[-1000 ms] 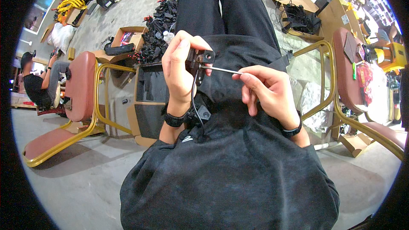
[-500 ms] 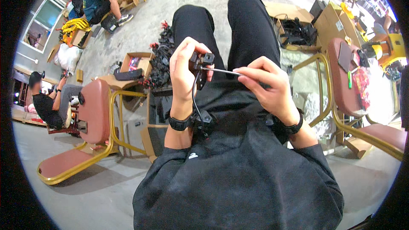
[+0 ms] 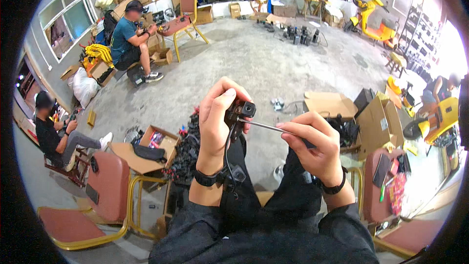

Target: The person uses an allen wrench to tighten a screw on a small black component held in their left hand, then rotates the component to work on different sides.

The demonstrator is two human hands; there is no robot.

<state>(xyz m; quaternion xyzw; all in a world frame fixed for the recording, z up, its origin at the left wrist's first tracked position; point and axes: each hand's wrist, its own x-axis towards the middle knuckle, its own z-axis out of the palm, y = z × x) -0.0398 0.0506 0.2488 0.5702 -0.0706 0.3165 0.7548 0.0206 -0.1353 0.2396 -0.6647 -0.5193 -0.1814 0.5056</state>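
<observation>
A small black device (image 3: 248,110) sits up in front of the person, above the knees, partly covered by the fingers around it. It looks compact and blocky, with a squarish end face, rounded at the corners, bearing a dark round opening. A thin black cable (image 3: 227,155) curves down from it past the wrist, near a dark boxy piece (image 3: 238,174); whether the two join, I cannot tell. The left hand (image 3: 215,120) keeps a closed grip around the device, thumb up. The right hand (image 3: 314,143) has a narrow pinching grip on a slim, straight silver rod (image 3: 264,125), slightly tilted, whose far end meets the device just below the squarish face.
</observation>
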